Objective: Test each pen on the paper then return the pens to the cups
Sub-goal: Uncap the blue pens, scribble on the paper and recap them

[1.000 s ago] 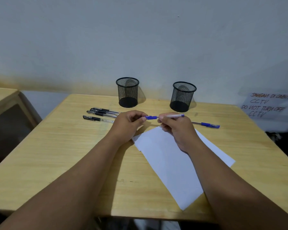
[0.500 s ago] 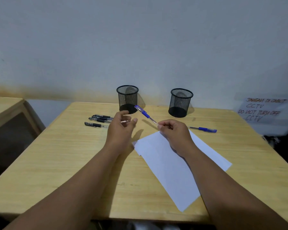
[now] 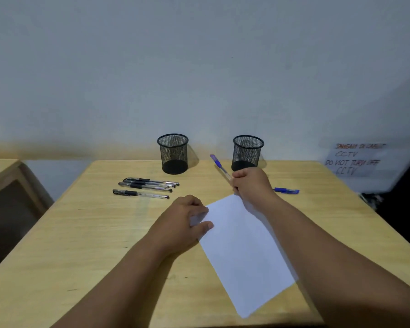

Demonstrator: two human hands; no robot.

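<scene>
The left hand (image 3: 185,221) has let go of the blue pen (image 3: 219,166) and is now pressing the paper (image 3: 244,252) flat on the table (image 3: 85,233). The right hand (image 3: 251,183) is gripping the pen above the paper's far corner, back end tilting toward the cups (image 3: 173,152). Keep the paper still and bring the tip down gently.

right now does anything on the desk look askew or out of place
Only the paper: it lies skewed to the desk edges, left hand pressing its corner. Both cups stand upright and empty; nothing looks spilled or damaged.
</scene>
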